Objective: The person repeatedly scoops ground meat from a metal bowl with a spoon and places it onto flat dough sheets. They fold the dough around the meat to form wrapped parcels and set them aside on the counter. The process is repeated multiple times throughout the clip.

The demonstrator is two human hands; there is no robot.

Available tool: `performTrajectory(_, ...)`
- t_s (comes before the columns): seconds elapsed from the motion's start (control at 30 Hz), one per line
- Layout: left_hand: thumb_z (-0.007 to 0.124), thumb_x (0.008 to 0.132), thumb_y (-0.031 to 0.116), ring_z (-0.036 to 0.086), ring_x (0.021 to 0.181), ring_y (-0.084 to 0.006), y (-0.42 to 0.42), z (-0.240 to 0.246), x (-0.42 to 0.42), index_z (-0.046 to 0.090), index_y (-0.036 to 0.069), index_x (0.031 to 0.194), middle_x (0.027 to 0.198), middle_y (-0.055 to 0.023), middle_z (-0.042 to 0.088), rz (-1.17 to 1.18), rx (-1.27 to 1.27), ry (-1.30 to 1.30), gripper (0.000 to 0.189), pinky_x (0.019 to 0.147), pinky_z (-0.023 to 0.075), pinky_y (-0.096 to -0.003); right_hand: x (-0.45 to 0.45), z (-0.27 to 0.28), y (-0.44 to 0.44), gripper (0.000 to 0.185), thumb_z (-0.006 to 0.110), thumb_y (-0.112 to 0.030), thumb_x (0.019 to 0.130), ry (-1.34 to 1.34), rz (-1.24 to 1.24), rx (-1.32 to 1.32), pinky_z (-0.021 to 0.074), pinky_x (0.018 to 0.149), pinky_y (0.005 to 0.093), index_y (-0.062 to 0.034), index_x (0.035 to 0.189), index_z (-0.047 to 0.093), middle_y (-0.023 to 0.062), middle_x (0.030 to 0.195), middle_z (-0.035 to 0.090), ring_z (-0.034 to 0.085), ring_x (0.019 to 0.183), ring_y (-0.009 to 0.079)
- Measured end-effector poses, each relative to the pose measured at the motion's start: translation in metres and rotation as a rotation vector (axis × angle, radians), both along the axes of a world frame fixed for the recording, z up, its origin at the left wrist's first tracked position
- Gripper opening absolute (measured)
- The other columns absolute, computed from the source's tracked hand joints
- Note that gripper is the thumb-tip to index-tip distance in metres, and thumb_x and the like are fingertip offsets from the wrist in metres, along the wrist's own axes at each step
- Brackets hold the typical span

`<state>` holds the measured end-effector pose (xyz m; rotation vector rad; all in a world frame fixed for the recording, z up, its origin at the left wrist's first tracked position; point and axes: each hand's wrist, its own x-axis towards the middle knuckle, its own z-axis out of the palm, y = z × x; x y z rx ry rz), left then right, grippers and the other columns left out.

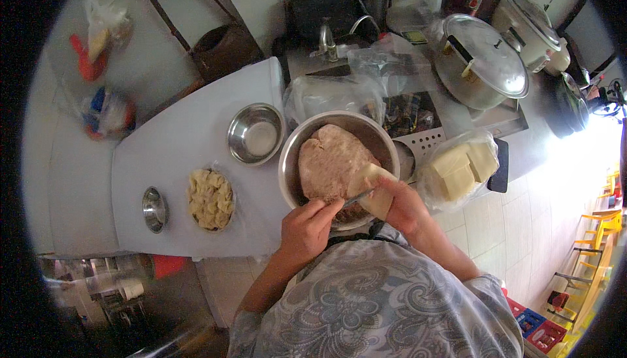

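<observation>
My left hand (pixel 308 223) grips a thin dark tool (pixel 358 197), whose exact kind I cannot tell; its far end lies against a pale sheet of dough wrapper (pixel 376 204). The wrapper lies across my right hand (pixel 404 206), above the near right part of a large steel bowl (pixel 289 162). A big mound of pinkish minced filling (pixel 333 162) fills much of this bowl. Right of it, stacked pale wrappers (pixel 453 174) sit in a clear plastic bag. Folded, pale dumplings (pixel 210 199) are heaped on a dish at the left.
An empty steel bowl (pixel 255 134) and a smaller metal bowl (pixel 155 209) stand on the white tabletop (pixel 171 162). Behind are a clear plastic bag (pixel 333 96), a large lidded pot (pixel 485 59) and a rice cooker (pixel 526 25). A dark, flat object (pixel 500 166) lies beside the wrappers.
</observation>
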<state>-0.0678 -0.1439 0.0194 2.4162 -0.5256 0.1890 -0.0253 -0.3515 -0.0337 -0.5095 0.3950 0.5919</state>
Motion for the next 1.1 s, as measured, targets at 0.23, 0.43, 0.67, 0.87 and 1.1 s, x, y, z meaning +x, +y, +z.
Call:
performTrajectory(0.23,0.058,0.072,0.002,0.059,0.069,-0.0255,-0.007,-0.018,0.007,0.064,0.005,0.106,0.078,-0.0069,0.053,0.02,0.237,-0.128,0.034,0.059,0.0465,-0.0353,-0.008,0.004,-0.005,0.032,0.044,-0.017,0.095,-0.004,0.018,-0.041,0.0458,0.095,0.0386,0.0004,0.122,0.047,0.0118,0.108,0.059,0.058,0.102,0.0243)
performTrajectory(0.43,0.058,0.08,0.007,0.061,0.075,-0.0337,0.001,-0.027,0.013,0.063,0.004,0.099,0.081,-0.0137,0.059,0.007,0.122,0.234,0.02,0.065,0.0492,-0.0412,-0.017,-0.03,-0.038,0.038,0.045,-0.028,0.095,-0.131,0.004,0.091,0.0446,0.095,0.04,-0.0004,0.122,0.048,0.0133,0.115,0.056,0.057,0.104,0.0265)
performTrajectory(0.67,0.062,0.079,0.012,0.062,0.073,-0.0287,0.022,-0.033,0.031,0.062,0.007,0.094,0.079,-0.0114,0.062,-0.039,0.548,0.382,0.016,0.064,0.0493,-0.0397,-0.015,0.017,-0.035,0.038,0.043,-0.028,0.096,-0.104,-0.079,-0.03,0.0458,0.094,0.0412,0.0003,0.121,0.047,0.0142,0.114,0.058,0.058,0.103,0.0276)
performTrajectory(0.87,0.064,0.082,0.009,0.053,0.067,-0.0087,0.032,0.025,0.028,0.059,0.003,0.11,0.074,-0.0013,0.057,-0.005,-0.363,0.772,0.029,0.061,0.0438,-0.0239,-0.013,0.014,-0.041,0.04,0.044,-0.029,0.095,-0.154,-0.033,-0.046,0.0446,0.095,0.0416,0.002,0.12,0.049,0.0146,0.116,0.057,0.058,0.104,0.0274)
performTrajectory(1.1,0.058,0.087,0.006,0.051,0.073,-0.0051,-0.002,0.022,0.034,0.052,0.0,0.124,0.08,0.0003,0.056,-0.269,-0.66,0.866,0.038,0.065,0.0438,-0.0227,-0.002,0.045,-0.022,0.038,0.051,-0.035,0.091,-0.365,0.172,0.062,0.0392,0.099,0.0474,-0.002,0.109,0.058,0.0196,0.136,0.04,0.048,0.119,0.0326)
